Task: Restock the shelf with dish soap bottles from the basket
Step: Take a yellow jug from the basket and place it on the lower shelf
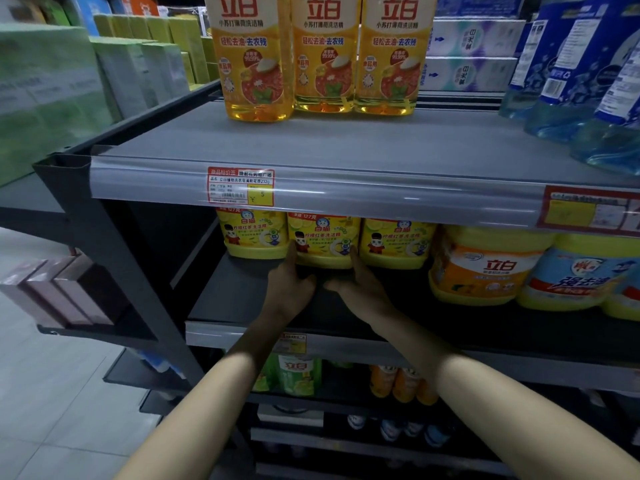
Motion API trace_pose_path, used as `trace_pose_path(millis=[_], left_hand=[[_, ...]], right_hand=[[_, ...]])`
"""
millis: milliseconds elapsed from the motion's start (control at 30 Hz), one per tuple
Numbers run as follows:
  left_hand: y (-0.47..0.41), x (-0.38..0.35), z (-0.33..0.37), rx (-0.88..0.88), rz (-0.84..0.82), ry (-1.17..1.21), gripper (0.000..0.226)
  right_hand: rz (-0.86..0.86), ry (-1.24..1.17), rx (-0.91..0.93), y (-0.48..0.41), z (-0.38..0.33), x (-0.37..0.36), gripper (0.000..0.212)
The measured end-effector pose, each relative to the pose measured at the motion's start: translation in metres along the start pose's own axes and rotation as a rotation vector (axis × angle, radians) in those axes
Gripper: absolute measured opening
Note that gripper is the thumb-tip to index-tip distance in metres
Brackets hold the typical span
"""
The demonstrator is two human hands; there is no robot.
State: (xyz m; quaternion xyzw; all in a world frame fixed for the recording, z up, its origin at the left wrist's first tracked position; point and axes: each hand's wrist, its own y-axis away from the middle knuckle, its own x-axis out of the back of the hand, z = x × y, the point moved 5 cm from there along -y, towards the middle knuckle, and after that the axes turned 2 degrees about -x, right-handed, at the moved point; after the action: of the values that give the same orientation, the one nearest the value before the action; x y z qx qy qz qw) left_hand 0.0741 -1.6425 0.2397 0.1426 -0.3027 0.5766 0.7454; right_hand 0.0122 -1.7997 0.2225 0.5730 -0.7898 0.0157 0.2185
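Three yellow dish soap bottles stand in a row at the back of the dark middle shelf (242,306). Both my hands reach in to the middle bottle (323,242). My left hand (289,287) presses its left lower side and my right hand (360,289) its right lower side, so the bottle is gripped between them. The left bottle (252,235) and the right bottle (394,242) touch it on either side. The tops of all three are hidden behind the upper shelf's price rail (346,199). No basket is in view.
Three tall orange-yellow soap bottles (322,53) stand on the grey upper shelf. Large yellow jugs (485,268) fill the middle shelf's right side, and blue bottles (588,74) the upper right. Lower shelves hold green and orange pouches (298,375). Tiled floor lies to the left.
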Motion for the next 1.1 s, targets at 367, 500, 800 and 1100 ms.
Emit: trace_pose_path(millis=[367, 500, 800, 1100], left_hand=[[-0.015, -0.006, -0.006, 0.003, -0.016, 0.025, 0.090], [-0.012, -0.008, -0.011, 0.001, -0.023, 0.007, 0.093], [-0.001, -0.008, -0.009, -0.124, -0.111, -0.090, 0.056], [0.028, -0.028, 0.016, -0.080, -0.308, -0.388, 0.029]], right_hand=[[-0.018, 0.039, -0.038, -0.013, -0.002, -0.002, 0.106], [-0.011, 0.114, -0.007, -0.013, -0.003, -0.001, 0.104], [-0.065, 0.350, 0.123, 0.001, 0.003, 0.013, 0.075], [-0.065, 0.718, 0.228, 0.042, 0.013, 0.056, 0.055]])
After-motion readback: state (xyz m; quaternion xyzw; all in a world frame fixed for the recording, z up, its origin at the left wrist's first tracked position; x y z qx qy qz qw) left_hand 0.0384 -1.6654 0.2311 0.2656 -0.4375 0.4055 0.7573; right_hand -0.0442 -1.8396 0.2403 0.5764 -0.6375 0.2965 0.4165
